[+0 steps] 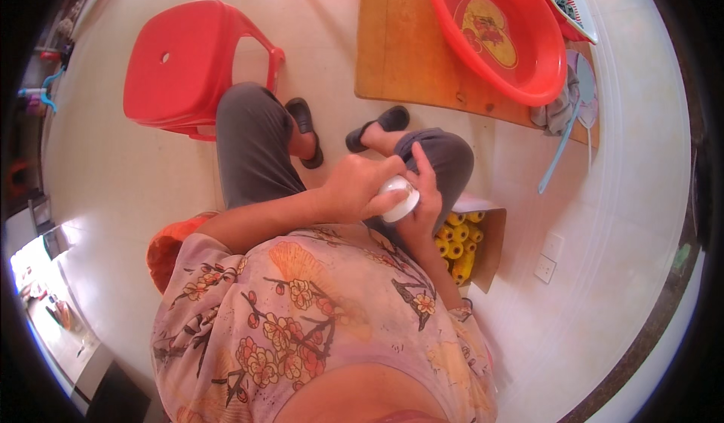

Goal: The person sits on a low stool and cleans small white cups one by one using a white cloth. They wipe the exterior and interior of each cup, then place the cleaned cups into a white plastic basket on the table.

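Near my right knee, a small glossy white rounded object (400, 212) is held between my two hands. It looks like a cup or a lid, though the fingers hide too much to tell which. My left hand (353, 188) comes from the left, with its thumb lying across the white surface and its other fingers curled at the far side. My right hand (425, 202) supports the object from the right, and its index finger points up and away. A brownish spot shows on the white surface by my left thumb.
A red plastic stool (181, 67) stands at the upper left. A wooden table (396, 44) bears a red basin (543, 78), a grey cloth (554, 112) and a light-blue-handled fly swatter (560, 151). By my right leg, a cardboard box (492, 247) holds several yellow rolls (461, 233).
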### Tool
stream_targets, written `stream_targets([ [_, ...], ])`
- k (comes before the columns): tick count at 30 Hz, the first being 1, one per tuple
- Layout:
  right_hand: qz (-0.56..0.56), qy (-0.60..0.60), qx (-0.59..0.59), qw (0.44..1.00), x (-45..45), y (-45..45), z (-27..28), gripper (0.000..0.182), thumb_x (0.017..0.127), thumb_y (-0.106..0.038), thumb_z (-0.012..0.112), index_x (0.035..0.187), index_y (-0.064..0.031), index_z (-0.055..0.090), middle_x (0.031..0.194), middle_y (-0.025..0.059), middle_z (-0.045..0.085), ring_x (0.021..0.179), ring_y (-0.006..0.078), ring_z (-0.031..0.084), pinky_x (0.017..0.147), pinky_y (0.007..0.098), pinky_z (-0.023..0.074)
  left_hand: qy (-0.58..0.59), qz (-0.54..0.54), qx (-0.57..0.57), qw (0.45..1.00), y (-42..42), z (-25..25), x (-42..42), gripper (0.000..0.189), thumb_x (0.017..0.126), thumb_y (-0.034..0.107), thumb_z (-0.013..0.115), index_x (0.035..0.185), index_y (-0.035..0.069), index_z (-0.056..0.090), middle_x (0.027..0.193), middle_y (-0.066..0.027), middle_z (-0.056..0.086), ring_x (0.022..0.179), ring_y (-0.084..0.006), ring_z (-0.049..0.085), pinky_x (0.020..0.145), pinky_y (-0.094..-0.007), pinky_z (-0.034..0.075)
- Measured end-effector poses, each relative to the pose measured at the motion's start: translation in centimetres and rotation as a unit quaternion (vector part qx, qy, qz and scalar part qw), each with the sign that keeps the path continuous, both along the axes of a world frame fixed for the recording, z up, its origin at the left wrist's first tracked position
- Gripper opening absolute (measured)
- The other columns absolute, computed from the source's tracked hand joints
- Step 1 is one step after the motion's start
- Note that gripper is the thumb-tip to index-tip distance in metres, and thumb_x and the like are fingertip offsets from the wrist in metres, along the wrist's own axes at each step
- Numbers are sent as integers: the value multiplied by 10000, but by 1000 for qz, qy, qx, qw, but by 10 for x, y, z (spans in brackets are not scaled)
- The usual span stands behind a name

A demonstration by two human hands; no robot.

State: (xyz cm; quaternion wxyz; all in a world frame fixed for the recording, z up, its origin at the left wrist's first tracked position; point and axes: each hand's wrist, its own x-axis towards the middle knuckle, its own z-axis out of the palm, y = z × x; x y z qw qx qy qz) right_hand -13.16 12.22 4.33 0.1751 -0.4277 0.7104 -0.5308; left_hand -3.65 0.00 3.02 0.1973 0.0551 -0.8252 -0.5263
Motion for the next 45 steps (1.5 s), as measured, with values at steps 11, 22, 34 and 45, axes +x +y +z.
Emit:
stream_targets([
  [11, 1, 22, 39, 999, -3, 6, -8, 563, 789, -124, 690, 1271, 60, 467, 1147, 166, 597, 919, 208, 630, 788, 306, 491, 8, 9, -79, 997, -8, 1, 0, 400, 790, 406, 629, 928, 49, 513, 748, -177, 598, 667, -360, 605, 592, -424, 471],
  [22, 1, -53, -9, 999, 3, -1, -6, 519, 824, -130, 654, 1274, 47, 466, 998, 110, 655, 877, 187, 642, 773, 292, 498, 95, 43, -133, 986, 5, -4, -2, 591, 843, 561, 528, 1056, 11, 504, 825, -168, 600, 688, -359, 613, 624, -407, 498],
  [34, 13, 159, -26, 987, -10, -1, 7, 518, 817, -88, 650, 1277, 34, 446, 925, 162, 659, 772, 221, 668, 665, 281, 517, -89, -32, 69, 993, -2, -3, 6, 550, 750, 439, 680, 1079, 43, 489, 795, -180, 603, 728, -372, 604, 660, -415, 480],
  [45, 38, -403, 58, 913, 11, 6, -7, 509, 788, -48, 620, 1271, 18, 476, 1206, 110, 569, 1084, 154, 546, 914, 277, 425, 133, 31, -169, 976, -3, 1, -1, 630, 750, 523, 664, 1091, 14, 515, 884, -160, 614, 774, -343, 631, 656, -379, 512],
])
